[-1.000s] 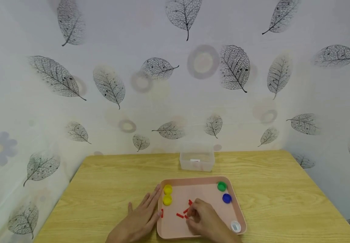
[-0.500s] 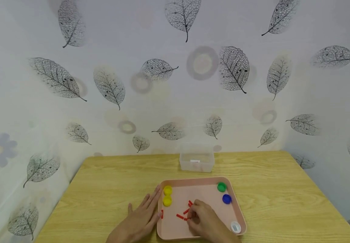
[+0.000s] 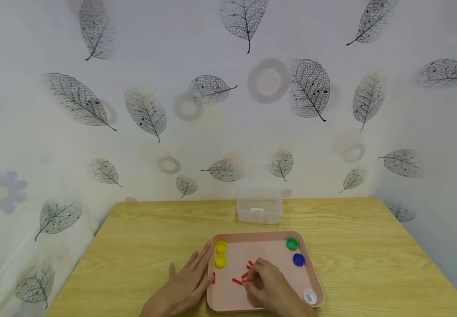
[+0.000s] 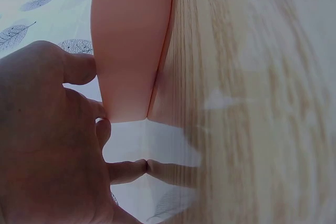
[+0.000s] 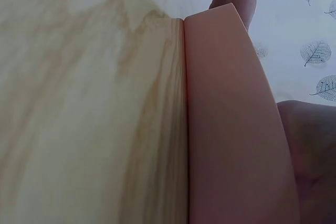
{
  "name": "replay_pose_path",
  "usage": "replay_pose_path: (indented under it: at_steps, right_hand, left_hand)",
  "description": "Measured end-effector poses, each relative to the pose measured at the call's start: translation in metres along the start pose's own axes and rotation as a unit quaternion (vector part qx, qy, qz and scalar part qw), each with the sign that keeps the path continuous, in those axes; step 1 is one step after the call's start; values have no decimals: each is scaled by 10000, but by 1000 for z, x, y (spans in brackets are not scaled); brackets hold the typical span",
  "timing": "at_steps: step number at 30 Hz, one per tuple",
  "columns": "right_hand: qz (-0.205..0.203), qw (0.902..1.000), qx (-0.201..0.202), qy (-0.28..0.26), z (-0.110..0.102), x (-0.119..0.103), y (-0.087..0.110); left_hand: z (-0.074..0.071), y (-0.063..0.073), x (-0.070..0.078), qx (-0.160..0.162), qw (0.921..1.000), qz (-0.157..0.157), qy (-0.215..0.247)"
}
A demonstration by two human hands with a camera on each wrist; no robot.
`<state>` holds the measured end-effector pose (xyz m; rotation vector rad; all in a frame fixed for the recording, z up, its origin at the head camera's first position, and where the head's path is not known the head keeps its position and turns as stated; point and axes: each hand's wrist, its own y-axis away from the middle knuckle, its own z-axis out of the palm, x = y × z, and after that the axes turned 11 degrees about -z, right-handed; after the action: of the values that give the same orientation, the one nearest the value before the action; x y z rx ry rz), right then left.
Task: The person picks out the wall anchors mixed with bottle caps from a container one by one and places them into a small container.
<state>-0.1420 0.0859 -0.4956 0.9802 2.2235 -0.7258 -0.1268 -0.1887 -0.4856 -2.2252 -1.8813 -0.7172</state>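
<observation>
In the head view my right hand (image 3: 268, 284) is over the pink tray (image 3: 268, 252), thumb and index finger pinching a short red stick (image 3: 244, 281). Other red sticks (image 3: 237, 281) lie just left of and beyond those fingertips, some partly hidden. My left hand (image 3: 182, 281) rests at the tray's left side with its fingers extended, touching the rim. Near its thumb, a red stick (image 3: 214, 278) lies along the inner left wall. The left wrist view shows that hand against the tray's outer wall (image 4: 131, 40). In the right wrist view the wall (image 5: 231, 119) hides most of the right hand.
Two yellow caps (image 3: 220, 261) sit at the tray's left. A green cap (image 3: 292, 244) and a blue cap (image 3: 298, 259) are at its upper right, a white round piece (image 3: 309, 296) at the lower right corner. Behind the tray stands a clear plastic box (image 3: 259, 215).
The red stick at my right fingertips has shifted slightly, nearer the other sticks. My left hand keeps its place at the tray. The head view has moved a little.
</observation>
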Motion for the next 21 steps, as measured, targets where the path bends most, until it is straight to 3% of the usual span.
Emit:
replay_pose_path:
  at_steps: [8,11,16,21]
  right_hand:
    - [2,9998,182,9,-5,-2,-3]
    - [-416,9976,549,66,-6,-2,-2]
    - [-1203,9844,1235,348,-10,1,-3]
    - [-1047,9838,1397,407,-21,3,-7]
  left_hand:
    - [-1,-1,1,24,10000,33,-22]
    - [0,-1,0,38,10000,36,-30]
    - [1,-1,0,39,10000,34,-38]
    - [0,0,0,59,10000,40,-46]
